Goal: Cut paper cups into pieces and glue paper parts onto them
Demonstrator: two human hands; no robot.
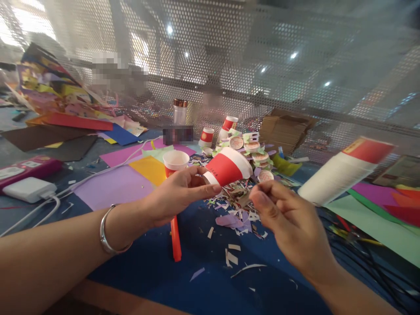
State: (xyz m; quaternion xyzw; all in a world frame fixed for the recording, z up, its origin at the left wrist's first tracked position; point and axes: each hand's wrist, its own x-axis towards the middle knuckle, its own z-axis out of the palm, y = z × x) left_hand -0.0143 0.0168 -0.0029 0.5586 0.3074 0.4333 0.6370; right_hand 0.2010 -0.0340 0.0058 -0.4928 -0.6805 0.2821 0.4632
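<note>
My left hand (179, 192) is closed around the lower end of a red and white paper cup (228, 168), which is tilted with its rim toward the right. To the right of that rim, apart from it, my right hand (285, 214) has its thumb and forefinger pinched together; whether something small sits between them is hard to make out. Behind my left hand stands another paper cup (176, 158), upright. A red strip (176, 240) lies on the table below the left hand.
Paper scraps (229, 223) litter the blue table (138, 271). Beyond are cut cup pieces (259, 156), cardboard (285, 131) and a perforated metal panel (210, 52). A stack of cups (341, 177) leans at right, near black cables (367, 262). Coloured paper (111, 186) and a white charger (29, 189) lie left.
</note>
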